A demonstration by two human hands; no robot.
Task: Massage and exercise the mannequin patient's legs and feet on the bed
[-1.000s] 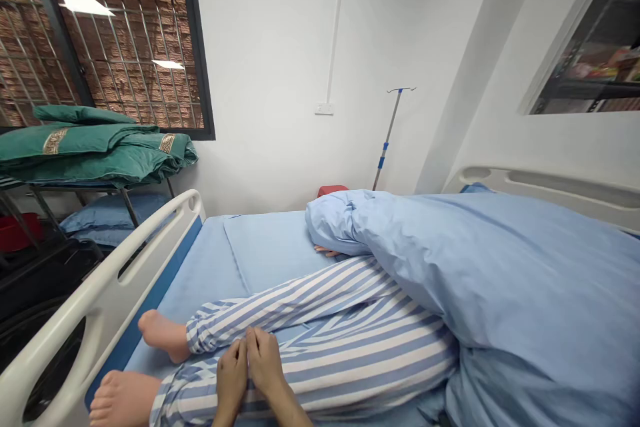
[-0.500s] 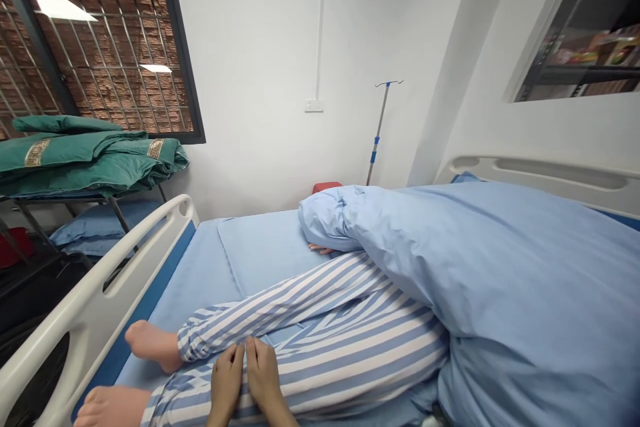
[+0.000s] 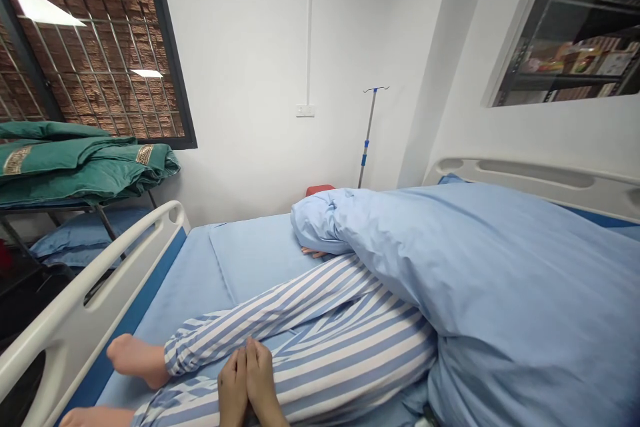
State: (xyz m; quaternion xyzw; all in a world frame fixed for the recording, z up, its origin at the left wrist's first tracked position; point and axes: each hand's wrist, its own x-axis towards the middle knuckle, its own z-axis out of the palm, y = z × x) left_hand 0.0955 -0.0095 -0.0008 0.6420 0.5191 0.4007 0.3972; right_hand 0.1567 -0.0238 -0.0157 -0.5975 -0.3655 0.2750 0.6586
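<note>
My left hand (image 3: 233, 377) and my right hand (image 3: 261, 374) are side by side, their inner edges touching. Both are closed, fingers bent forward and down, and no object shows in them. They are over the near leg of a figure's blue-and-white striped trousers (image 3: 350, 360); whether they touch the cloth I cannot tell. The figure lies on the bed, one bare foot (image 3: 139, 359) at the left and the other cut by the lower edge. A light blue quilt (image 3: 480, 267) covers its upper body. Fingers of the figure's hand (image 3: 313, 252) peek from under the quilt.
The bed has a pale footboard (image 3: 100, 280) at left and a headboard (image 3: 530, 174) at right. Green folded bedding (image 3: 85, 167) lies on a rack below the barred window. An IV pole (image 3: 369, 137) and a red object (image 3: 320, 189) stand beyond the bed.
My view has turned slightly right, so the room appears shifted left. My hands have drawn closer together and now touch. The quilt and the striped legs stay as they were.
</note>
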